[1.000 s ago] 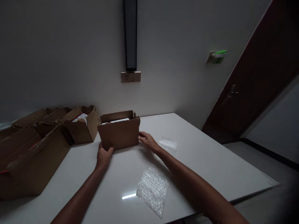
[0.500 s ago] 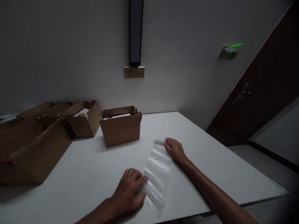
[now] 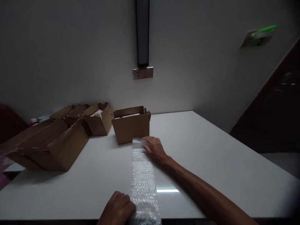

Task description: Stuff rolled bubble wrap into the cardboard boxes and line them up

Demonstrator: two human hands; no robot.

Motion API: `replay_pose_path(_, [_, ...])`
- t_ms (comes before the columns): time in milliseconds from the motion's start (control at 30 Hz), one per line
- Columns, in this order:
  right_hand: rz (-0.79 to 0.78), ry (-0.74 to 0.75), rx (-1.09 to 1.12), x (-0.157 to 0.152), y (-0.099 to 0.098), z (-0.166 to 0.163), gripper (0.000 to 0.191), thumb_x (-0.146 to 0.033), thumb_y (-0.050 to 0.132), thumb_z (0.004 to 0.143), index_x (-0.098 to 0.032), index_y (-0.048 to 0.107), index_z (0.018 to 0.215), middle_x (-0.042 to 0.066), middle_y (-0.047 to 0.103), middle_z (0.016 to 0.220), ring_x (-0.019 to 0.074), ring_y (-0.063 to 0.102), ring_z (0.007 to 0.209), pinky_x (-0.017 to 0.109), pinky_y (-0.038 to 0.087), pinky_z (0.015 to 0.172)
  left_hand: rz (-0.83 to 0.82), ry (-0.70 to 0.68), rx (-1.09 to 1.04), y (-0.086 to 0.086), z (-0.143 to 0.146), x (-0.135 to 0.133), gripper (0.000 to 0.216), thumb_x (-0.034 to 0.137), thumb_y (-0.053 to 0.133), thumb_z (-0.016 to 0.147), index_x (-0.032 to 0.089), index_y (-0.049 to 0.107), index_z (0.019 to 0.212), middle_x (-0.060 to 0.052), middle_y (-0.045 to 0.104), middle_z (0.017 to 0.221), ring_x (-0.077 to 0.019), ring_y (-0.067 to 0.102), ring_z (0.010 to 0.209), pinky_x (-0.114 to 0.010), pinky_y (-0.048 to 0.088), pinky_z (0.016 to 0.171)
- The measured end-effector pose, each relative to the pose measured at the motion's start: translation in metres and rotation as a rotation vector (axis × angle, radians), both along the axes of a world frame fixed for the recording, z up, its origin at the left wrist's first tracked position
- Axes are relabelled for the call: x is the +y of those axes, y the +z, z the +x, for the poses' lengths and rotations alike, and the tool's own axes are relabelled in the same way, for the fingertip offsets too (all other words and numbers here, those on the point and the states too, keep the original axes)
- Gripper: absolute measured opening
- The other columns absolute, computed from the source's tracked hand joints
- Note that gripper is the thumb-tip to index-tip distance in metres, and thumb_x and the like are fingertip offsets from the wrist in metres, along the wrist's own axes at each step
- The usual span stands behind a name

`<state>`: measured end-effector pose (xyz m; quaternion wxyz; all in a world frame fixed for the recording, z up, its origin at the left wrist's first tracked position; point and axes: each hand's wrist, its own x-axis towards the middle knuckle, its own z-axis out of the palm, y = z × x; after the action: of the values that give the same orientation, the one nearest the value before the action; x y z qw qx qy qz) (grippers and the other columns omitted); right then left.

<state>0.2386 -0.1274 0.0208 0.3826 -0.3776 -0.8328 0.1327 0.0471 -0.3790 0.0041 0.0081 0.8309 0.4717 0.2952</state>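
A clear bubble-wrap strip (image 3: 142, 175) lay flat at lower centre, pinned by the left hand (image 3: 118, 211) and right hand (image 3: 156, 149), palms down; the small open brown cardboard box (image 3: 131, 126) stood unwrapped.

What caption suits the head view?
Both hands, left hand and right hand, flatten a bubble wrap strip on a white table.

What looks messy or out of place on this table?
Little does. The bubble wrap lies flat under both hands. The cardboard boxes at the left sit huddled at odd angles with ragged flaps.
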Motion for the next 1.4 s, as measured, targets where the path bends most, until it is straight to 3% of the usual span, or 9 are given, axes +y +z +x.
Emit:
replay_pose_path(133, [-0.067,-0.126,0.137,0.024,-0.002,0.010,0.030,-0.029,0.050,0.087,-0.020,0.067,0.111,0.013,0.070,0.115,0.0305,0.062,0.108,0.054,0.043,0.097,-0.287,0.212,-0.342,0.037,-0.037,0.039,0.035,0.040,0.059,0.086,0.023,0.059,0.118,-0.009,0.063,0.112,-0.0241,0.061,0.096,-0.041,0.050,0.084])
replay_pose_path(267, [-0.173,-0.126,0.211,0.044,-0.008,0.010,0.050,-0.035,0.055,0.081,-0.020,0.056,0.129,0.014,0.065,0.125,0.0285,0.065,0.106,0.046,0.054,0.085,-0.253,0.457,-0.849,0.044,-0.068,0.125,0.069,0.038,0.070,0.072,0.019,0.047,0.134,-0.017,0.048,0.138,-0.0321,0.056,0.114,-0.047,0.049,0.091])
replay_pose_path(433, [-0.237,0.003,0.268,0.042,-0.012,-0.001,0.058,-0.049,0.052,0.086,-0.019,0.050,0.135,0.011,0.066,0.129,0.0247,0.065,0.113,0.041,0.053,0.096,-0.216,0.314,-1.015,0.021,-0.056,0.204,0.074,0.037,0.066,0.076,0.016,0.037,0.141,-0.016,0.051,0.140,-0.0292,0.051,0.128,-0.044,0.042,0.107])
replay_pose_path(600, [-0.264,-0.043,0.306,0.051,-0.012,0.018,0.059,-0.055,0.042,0.093,-0.018,0.048,0.139,0.013,0.058,0.139,0.0265,0.058,0.125,0.044,0.047,0.105,-0.241,0.221,-1.114,0.007,-0.037,0.240,0.082,0.039,0.068,0.078,0.016,0.030,0.147,-0.017,0.048,0.146,-0.0304,0.045,0.136,-0.045,0.035,0.114])
replay_pose_path(767, [-0.281,-0.079,0.287,0.069,-0.019,0.031,0.064,-0.053,0.053,0.087,-0.020,0.045,0.142,0.012,0.057,0.141,0.0275,0.055,0.127,0.047,0.041,0.110,-0.331,0.211,-1.163,0.002,-0.036,0.266,0.090,0.038,0.065,0.083,0.015,0.013,0.153,-0.019,0.041,0.152,-0.0296,0.043,0.139,-0.043,0.036,0.114])
replay_pose_path(900, [-0.293,-0.159,0.295,0.070,-0.023,0.031,0.066,-0.045,0.058,0.083,-0.017,0.044,0.141,0.016,0.057,0.139,0.0315,0.055,0.126,0.052,0.042,0.108,-0.360,0.250,-1.089,-0.001,-0.035,0.241,0.090,0.031,0.065,0.082,0.016,0.012,0.153,-0.022,0.028,0.157,-0.0331,0.035,0.143,-0.049,0.035,0.114])
replay_pose_path(1100, [-0.335,-0.255,0.256,0.034,-0.022,0.038,0.059,-0.034,0.058,0.083,-0.017,0.049,0.138,0.018,0.056,0.138,0.0329,0.056,0.123,0.052,0.041,0.109,-0.421,0.103,-0.763,0.005,-0.033,0.125,0.063,0.017,0.065,0.077,0.018,0.050,0.138,-0.014,0.048,0.147,-0.0299,0.044,0.137,-0.051,0.030,0.118])
replay_pose_path(1233, [-0.237,-0.051,0.023,-0.049,-0.015,0.061,0.052,-0.034,0.059,0.084,-0.025,0.055,0.135,0.012,0.057,0.139,0.0326,0.056,0.124,0.055,0.044,0.106,-0.378,-0.183,-0.368,0.016,-0.040,0.064,0.052,0.019,0.057,0.083,0.023,0.054,0.135,-0.010,0.047,0.150,-0.0285,0.040,0.140,-0.053,0.033,0.115])
replay_pose_path(1400, [-0.048,0.266,-0.278,-0.178,-0.007,0.092,0.066,-0.023,0.056,0.085,-0.036,0.041,0.147,0.003,0.050,0.148,0.0275,0.050,0.132,0.051,0.049,0.101,-0.379,-0.290,-0.211,0.021,-0.041,0.045,0.042,0.017,0.055,0.084,0.025,0.061,0.125,-0.006,0.062,0.135,-0.0270,0.046,0.136,-0.055,0.035,0.110])
